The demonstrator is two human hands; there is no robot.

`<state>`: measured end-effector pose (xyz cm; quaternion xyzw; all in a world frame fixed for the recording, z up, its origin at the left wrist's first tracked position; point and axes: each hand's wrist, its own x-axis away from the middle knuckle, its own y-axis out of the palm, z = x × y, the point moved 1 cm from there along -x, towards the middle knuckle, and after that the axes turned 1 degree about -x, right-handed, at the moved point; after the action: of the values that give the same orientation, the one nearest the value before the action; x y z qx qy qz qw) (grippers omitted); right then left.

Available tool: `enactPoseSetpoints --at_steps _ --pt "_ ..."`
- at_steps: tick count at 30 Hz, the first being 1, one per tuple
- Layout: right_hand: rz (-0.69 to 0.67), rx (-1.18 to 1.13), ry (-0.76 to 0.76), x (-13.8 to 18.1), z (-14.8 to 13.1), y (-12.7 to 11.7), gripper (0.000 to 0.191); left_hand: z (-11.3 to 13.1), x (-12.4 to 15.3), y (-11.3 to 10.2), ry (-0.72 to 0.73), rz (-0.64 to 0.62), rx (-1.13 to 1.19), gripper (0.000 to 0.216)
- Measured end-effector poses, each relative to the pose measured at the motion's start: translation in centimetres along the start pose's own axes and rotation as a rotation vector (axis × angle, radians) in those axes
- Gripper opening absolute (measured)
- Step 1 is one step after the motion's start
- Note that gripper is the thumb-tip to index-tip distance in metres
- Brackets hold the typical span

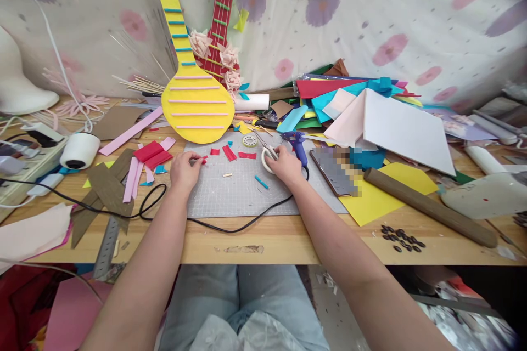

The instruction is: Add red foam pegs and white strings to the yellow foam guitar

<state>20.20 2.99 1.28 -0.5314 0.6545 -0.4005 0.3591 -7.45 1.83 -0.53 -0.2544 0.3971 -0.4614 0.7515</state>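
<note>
My left hand (184,170) rests on the grey cutting mat (239,192), its fingers pinched on a small red foam piece (203,160). My right hand (285,163) lies further right on the mat, fingers closed round the white handles of a pair of scissors (267,153) whose blades point up and to the left. More red scraps (229,152) and a short blue strip (261,181) lie on the mat between the hands. A blue glue gun (297,142) stands just behind my right hand.
A yellow foam guitar (193,93) and a red one (220,5) lean on the wall. Coloured foam sheets (349,104) pile at the right, beside a phone (335,171), a yellow sheet (382,192) and a brown tube (428,205). Black cable (230,227) crosses the wooden desk.
</note>
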Motion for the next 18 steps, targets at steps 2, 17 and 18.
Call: enactPoseSetpoints --at_steps 2,17,18 --pt "0.001 -0.002 0.0 0.0 0.0 0.0 0.039 0.1 0.0 -0.1 0.011 0.003 0.008 0.008" --pt "0.105 0.059 -0.124 0.0 0.6 -0.2 0.028 0.1 0.1 -0.6 0.229 -0.216 0.082 0.017" --pt "0.098 0.061 -0.129 0.0 0.6 -0.2 0.028 0.1 0.1 -0.5 0.239 -0.212 0.07 0.012"
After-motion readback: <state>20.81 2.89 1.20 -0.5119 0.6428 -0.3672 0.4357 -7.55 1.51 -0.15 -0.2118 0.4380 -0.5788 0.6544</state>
